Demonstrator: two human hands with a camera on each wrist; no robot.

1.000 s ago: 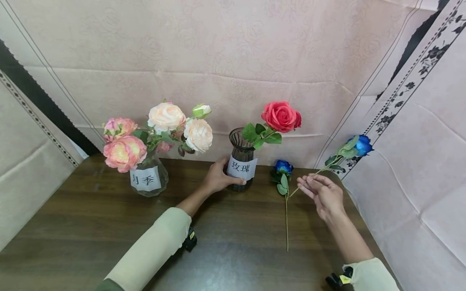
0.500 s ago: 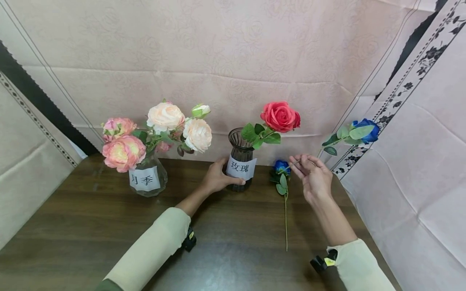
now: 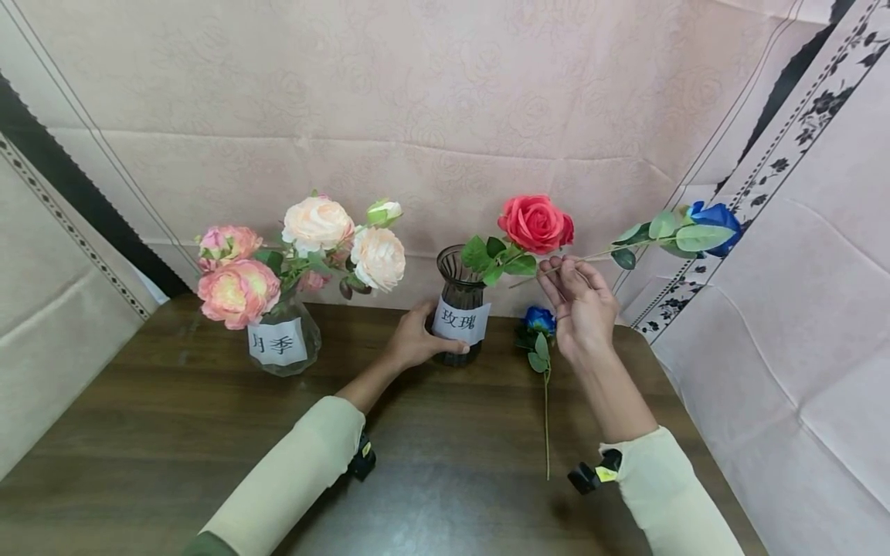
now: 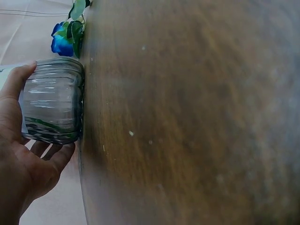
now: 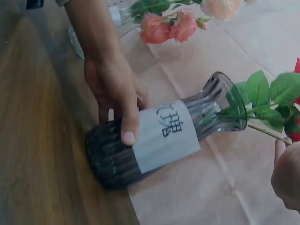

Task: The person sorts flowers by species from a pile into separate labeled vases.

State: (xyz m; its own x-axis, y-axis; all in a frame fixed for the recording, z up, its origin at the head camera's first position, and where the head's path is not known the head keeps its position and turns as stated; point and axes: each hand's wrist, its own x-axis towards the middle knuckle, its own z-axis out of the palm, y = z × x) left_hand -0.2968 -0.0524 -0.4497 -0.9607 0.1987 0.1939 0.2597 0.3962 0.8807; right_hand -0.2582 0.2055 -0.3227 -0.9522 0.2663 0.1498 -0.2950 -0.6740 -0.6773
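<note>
My left hand (image 3: 416, 340) grips a dark ribbed glass vase (image 3: 464, 292) low down, thumb across its white label. A red rose (image 3: 535, 224) with green leaves leans out of the vase to the right. Between thumb and fingers my right hand (image 3: 584, 313) pinches the stem of a blue rose (image 3: 716, 228), its bloom pointing right. In the right wrist view the bare end of that stem (image 5: 263, 131) is close to the vase's rim (image 5: 239, 105). A second blue rose (image 3: 539, 319) lies on the table below the right hand, stem toward me.
On the left stands a clear glass vase (image 3: 309, 340) with a white label, holding several pink and cream flowers (image 3: 316, 225). Pale patterned cloth (image 3: 431, 93) hangs behind and at both sides of the brown wooden table (image 3: 445, 479).
My right hand has moved left and up with the blue rose, bringing the stem's lower end toward the dark vase. The left hand stays on the vase.
</note>
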